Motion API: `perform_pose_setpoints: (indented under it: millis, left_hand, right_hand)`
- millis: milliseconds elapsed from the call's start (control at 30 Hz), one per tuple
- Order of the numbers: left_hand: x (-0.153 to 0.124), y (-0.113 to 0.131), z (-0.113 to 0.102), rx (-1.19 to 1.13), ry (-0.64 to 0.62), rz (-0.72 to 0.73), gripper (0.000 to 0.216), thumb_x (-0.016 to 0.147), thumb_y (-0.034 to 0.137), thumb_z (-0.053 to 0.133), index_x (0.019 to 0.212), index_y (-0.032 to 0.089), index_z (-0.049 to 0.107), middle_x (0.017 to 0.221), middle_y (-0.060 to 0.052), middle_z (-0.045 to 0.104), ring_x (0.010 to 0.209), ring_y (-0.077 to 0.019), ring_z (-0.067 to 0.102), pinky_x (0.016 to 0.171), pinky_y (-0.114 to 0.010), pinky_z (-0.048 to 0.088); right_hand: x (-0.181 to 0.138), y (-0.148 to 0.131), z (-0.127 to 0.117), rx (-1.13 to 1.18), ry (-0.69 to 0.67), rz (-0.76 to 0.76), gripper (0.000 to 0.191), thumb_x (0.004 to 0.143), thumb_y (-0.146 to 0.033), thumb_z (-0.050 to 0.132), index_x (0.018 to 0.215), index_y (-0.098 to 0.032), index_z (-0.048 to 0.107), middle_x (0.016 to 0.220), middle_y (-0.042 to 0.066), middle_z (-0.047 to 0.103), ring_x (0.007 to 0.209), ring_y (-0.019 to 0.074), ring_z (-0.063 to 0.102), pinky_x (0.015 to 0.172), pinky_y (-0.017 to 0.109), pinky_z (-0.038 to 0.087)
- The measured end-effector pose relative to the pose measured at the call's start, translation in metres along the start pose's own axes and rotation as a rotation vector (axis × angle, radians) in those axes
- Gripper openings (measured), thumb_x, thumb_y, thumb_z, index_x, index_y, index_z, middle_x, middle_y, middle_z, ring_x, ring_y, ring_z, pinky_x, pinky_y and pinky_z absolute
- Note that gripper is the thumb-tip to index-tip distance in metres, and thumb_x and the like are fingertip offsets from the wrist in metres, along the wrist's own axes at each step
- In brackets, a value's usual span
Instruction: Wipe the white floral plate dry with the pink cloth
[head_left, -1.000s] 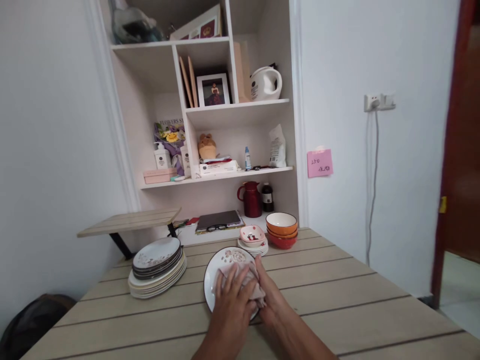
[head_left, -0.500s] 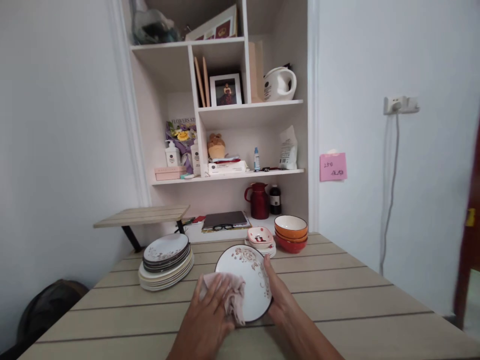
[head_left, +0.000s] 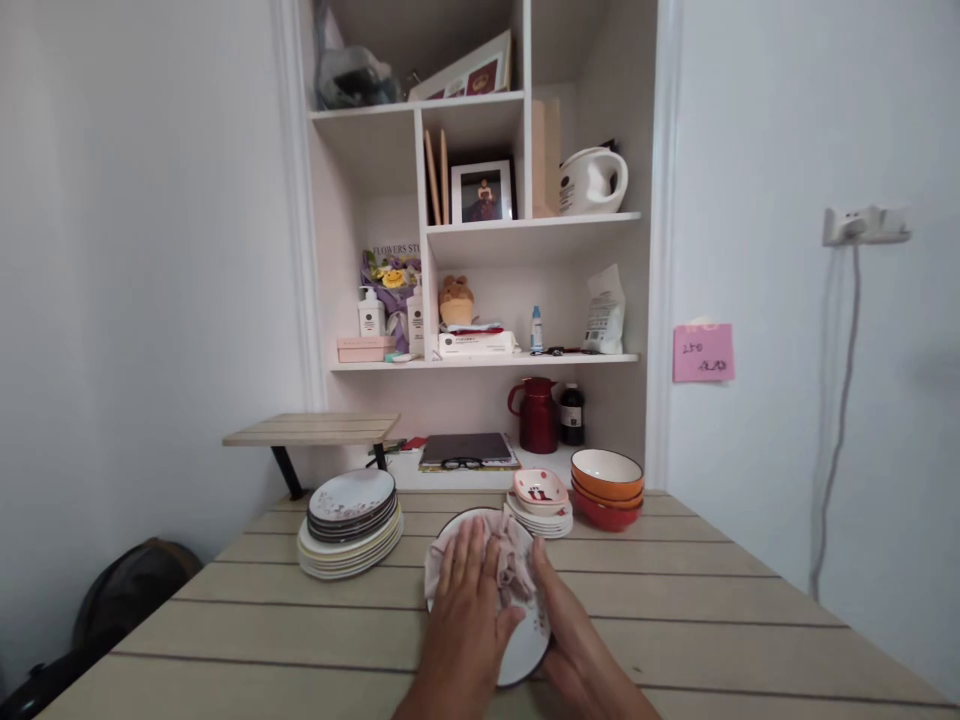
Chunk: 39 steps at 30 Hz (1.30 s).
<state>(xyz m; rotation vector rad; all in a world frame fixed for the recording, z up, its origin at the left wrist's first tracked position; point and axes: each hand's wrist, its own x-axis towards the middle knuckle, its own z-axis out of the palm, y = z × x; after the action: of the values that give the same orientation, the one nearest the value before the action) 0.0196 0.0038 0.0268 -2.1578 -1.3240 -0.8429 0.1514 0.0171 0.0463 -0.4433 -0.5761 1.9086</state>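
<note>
"Cloth (head_left: 515, 562) lies bunched on that plate (head_left: 526, 645). How's the left hand (head_left: 468, 602) holding it?"

"Not pinching, as far as I see: the palm is flat, fingers straight, perhaps to spread the pressure."

"And the right hand (head_left: 568, 618)?"

"Its grip holds the plate's right rim, probably to stop it turning. The plate sits over the table's (head_left: 315, 635) near part; whether they touch, I can't tell."

"And those stacked plates (head_left: 352, 542) at left?"

"Set apart, likely leaving the hands room."
</note>
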Motion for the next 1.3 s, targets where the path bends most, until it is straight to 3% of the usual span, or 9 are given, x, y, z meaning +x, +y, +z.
perform_pose_setpoints:
  millis: [200, 400, 567, 767, 900, 1000, 1100, 1200, 1300]
  left_hand:
    - [0.022, 0.008, -0.015, 0.023, -0.004, 0.083, 0.07, 0.082, 0.043, 0.065, 0.145, 0.04, 0.033, 0.157, -0.005, 0.027, 0.143, -0.0317, 0.028, 0.109, -0.06, 0.034]
    - [0.028, -0.002, -0.019, 0.174, 0.072, 0.023, 0.046, 0.091, 0.037, 0.053, 0.136, 0.031, 0.048, 0.152, -0.005, 0.038, 0.14, -0.028, 0.034, 0.11, -0.063, 0.031]
    - [0.006, -0.009, -0.006, 0.234, 0.124, -0.07, 0.04, 0.089, 0.024, 0.051, 0.129, 0.023, 0.056, 0.143, -0.008, 0.051, 0.133, -0.0295, 0.044, 0.106, -0.061, 0.035]
    - [-0.029, -0.024, 0.006, 0.092, 0.13, -0.066, 0.042, 0.092, 0.028, 0.046, 0.134, 0.028, 0.05, 0.153, -0.011, 0.035, 0.135, -0.0299, 0.042, 0.1, -0.058, 0.042]
    - [-0.028, -0.017, -0.002, -0.05, 0.293, -0.236, 0.039, 0.091, 0.036, 0.05, 0.127, 0.021, 0.051, 0.158, -0.017, 0.021, 0.134, -0.0303, 0.042, 0.097, -0.05, 0.048]
    - [-0.02, -0.007, -0.003, -0.071, 0.396, -0.302, 0.05, 0.092, 0.028, 0.049, 0.14, 0.02, 0.035, 0.157, -0.019, 0.019, 0.137, -0.03, 0.038, 0.099, -0.048, 0.048]
    - [-0.015, -0.01, 0.004, -0.088, 0.346, -0.382, 0.054, 0.095, 0.022, 0.042, 0.146, 0.023, 0.026, 0.153, -0.019, 0.031, 0.135, -0.0274, 0.042, 0.096, -0.043, 0.051]
    - [-0.013, -0.027, 0.007, -0.219, 0.244, -0.471, 0.051, 0.095, 0.015, 0.034, 0.145, 0.023, 0.03, 0.143, -0.017, 0.047, 0.126, -0.0214, 0.053, 0.089, -0.033, 0.055]
    - [-0.007, -0.045, -0.001, -0.409, 0.123, -0.412, 0.059, 0.088, 0.007, 0.032, 0.145, 0.024, 0.032, 0.139, -0.012, 0.052, 0.118, -0.0155, 0.059, 0.087, -0.027, 0.054]
  right_hand:
    - [0.0, 0.003, -0.002, 0.007, 0.082, 0.034, 0.06, 0.075, -0.058, 0.066, 0.116, -0.014, 0.067, 0.103, 0.013, 0.076, 0.09, 0.0277, 0.071, 0.089, 0.042, 0.051]
    - [-0.002, -0.007, 0.002, 0.053, 0.033, -0.016, 0.059, 0.076, -0.057, 0.066, 0.116, -0.013, 0.067, 0.102, 0.013, 0.076, 0.096, 0.028, 0.07, 0.095, 0.042, 0.048]
    - [0.001, -0.019, -0.004, 0.068, 0.062, -0.027, 0.073, 0.075, -0.062, 0.062, 0.126, -0.01, 0.06, 0.109, 0.017, 0.073, 0.105, 0.031, 0.067, 0.099, 0.046, 0.045]
    - [0.003, -0.022, -0.01, 0.019, 0.101, -0.113, 0.077, 0.073, -0.062, 0.066, 0.132, -0.014, 0.055, 0.11, 0.017, 0.073, 0.102, 0.0323, 0.068, 0.095, 0.049, 0.047]
    - [-0.001, -0.017, 0.0, 0.029, 0.114, -0.112, 0.076, 0.073, -0.059, 0.068, 0.133, -0.014, 0.054, 0.109, 0.016, 0.074, 0.1, 0.0322, 0.069, 0.093, 0.048, 0.049]
    - [-0.005, -0.011, 0.005, 0.016, 0.103, -0.107, 0.073, 0.074, -0.056, 0.068, 0.132, -0.015, 0.053, 0.109, 0.015, 0.074, 0.101, 0.0304, 0.069, 0.091, 0.045, 0.051]
    - [-0.007, -0.003, 0.006, -0.063, 0.112, -0.132, 0.071, 0.075, -0.055, 0.069, 0.131, -0.015, 0.053, 0.107, 0.014, 0.075, 0.098, 0.0293, 0.07, 0.089, 0.044, 0.052]
    - [-0.009, 0.004, 0.006, -0.179, 0.133, -0.152, 0.076, 0.071, -0.045, 0.076, 0.136, -0.019, 0.047, 0.104, 0.012, 0.076, 0.093, 0.0288, 0.071, 0.086, 0.044, 0.054]
    - [-0.011, 0.005, 0.008, -0.249, 0.156, -0.149, 0.093, 0.066, -0.037, 0.081, 0.145, -0.022, 0.035, 0.098, 0.011, 0.077, 0.085, 0.0287, 0.073, 0.082, 0.045, 0.055]
